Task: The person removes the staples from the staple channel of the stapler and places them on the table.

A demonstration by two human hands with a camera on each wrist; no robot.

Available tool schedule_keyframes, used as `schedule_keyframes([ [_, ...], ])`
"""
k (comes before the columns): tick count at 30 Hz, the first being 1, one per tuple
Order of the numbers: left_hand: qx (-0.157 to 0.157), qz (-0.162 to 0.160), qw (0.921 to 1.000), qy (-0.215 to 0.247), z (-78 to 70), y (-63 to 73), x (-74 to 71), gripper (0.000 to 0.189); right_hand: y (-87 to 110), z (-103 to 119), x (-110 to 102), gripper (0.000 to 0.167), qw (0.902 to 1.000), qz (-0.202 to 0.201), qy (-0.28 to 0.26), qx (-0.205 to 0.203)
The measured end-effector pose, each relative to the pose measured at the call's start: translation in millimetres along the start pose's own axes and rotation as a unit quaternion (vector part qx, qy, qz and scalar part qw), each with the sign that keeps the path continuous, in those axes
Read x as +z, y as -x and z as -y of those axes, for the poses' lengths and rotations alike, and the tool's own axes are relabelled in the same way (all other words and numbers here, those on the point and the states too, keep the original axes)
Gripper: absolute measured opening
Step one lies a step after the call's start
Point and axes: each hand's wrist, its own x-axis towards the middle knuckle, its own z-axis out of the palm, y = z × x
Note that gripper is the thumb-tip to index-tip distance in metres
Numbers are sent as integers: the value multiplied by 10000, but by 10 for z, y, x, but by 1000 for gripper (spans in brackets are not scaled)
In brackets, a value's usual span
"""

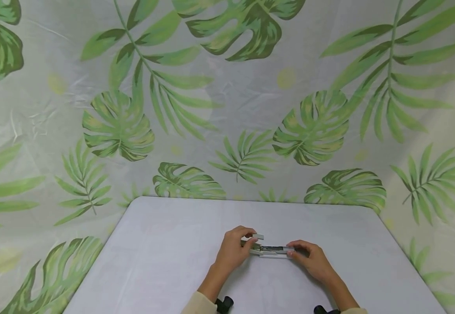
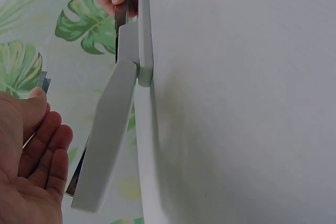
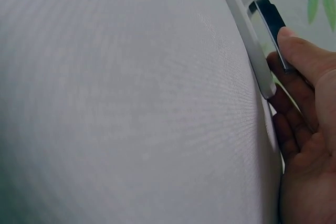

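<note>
A light grey stapler (image 1: 275, 256) lies on the white table, its top cover (image 2: 107, 135) swung far back toward the left and its staple channel exposed. My left hand (image 1: 232, 249) pinches a short silvery strip of staples (image 2: 44, 81) between thumb and index finger, just above and beside the opened cover. The other fingers of that hand are loosely curled. At the stapler's right end, my right hand (image 1: 314, 260) grips the dark metal magazine (image 3: 272, 20) between thumb and fingers. Its lower fingers lie close to the tip of the base (image 3: 260, 72).
The white table (image 1: 164, 261) has rounded far corners. Behind it hangs a pale curtain (image 1: 247, 109) printed with green leaves. Black wrist mounts (image 1: 224, 304) sit at the cuffs of light sleeves (image 1: 199, 304).
</note>
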Motion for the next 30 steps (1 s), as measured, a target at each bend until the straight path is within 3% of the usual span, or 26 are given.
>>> schedule_keyframes([
  [10,-51,-173,9998,76,52,25,-90,15,7,13,-16,22,10000,16,28,-24],
  [18,-290,-186,9993,117,118,67,-181,17,-3,-7,-12,22,10000,67,5,-13],
  [25,-143,-394,9990,157,165,107,-259,16,-2,-10,-11,22,9999,51,-59,-94],
  [30,-232,-460,9986,131,210,124,-351,17,-5,8,-6,23,10000,71,-31,10],
])
